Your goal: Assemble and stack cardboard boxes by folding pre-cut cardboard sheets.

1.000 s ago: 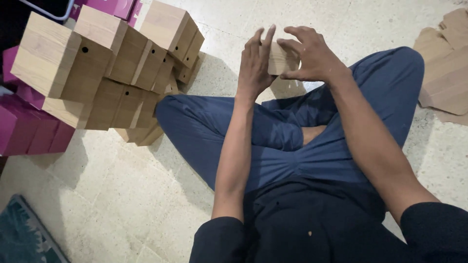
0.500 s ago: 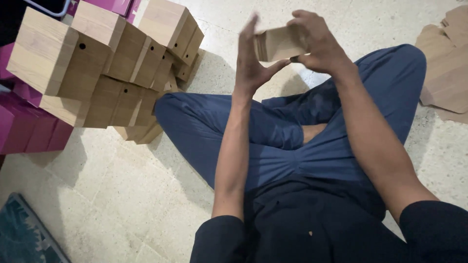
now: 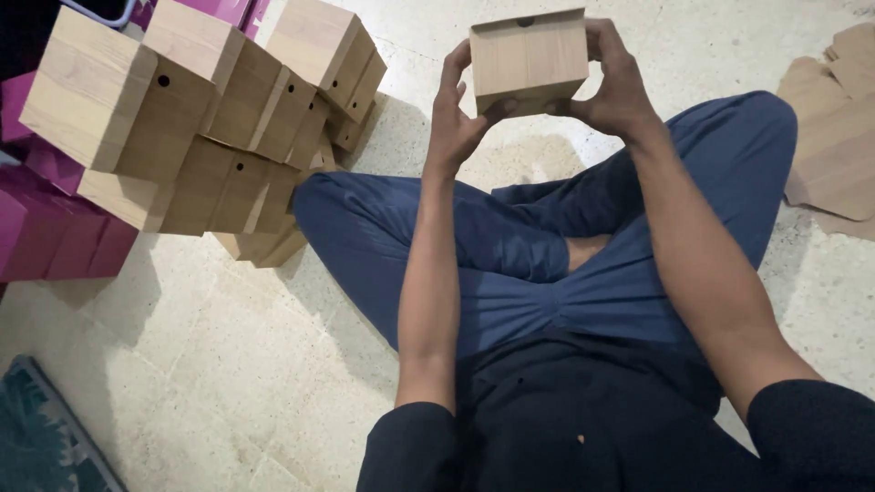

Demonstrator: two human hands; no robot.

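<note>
wood-grain box (image 3: pixel 530 56), held aloft at 12 o'clock
left hand (image 3: pixel 456 114) cups its lower left edge, fingers spread; right hand (image 3: pixel 617 87) clasps the right side. stacked wood-grain boxes (image 3: pixel 196 118) at 10 o'clock; magenta boxes (image 3: pixel 50 232) at 9; flat brown cardboard (image 3: pixel 834 128) at 2.

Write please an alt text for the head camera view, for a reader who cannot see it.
A person sitting cross-legged on a pale floor holds a small wood-patterned cardboard box up between the left hand and the right hand. A stack of matching wood-patterned boxes stands to the left, beside magenta boxes; flat brown cardboard sheets lie at right.
</note>
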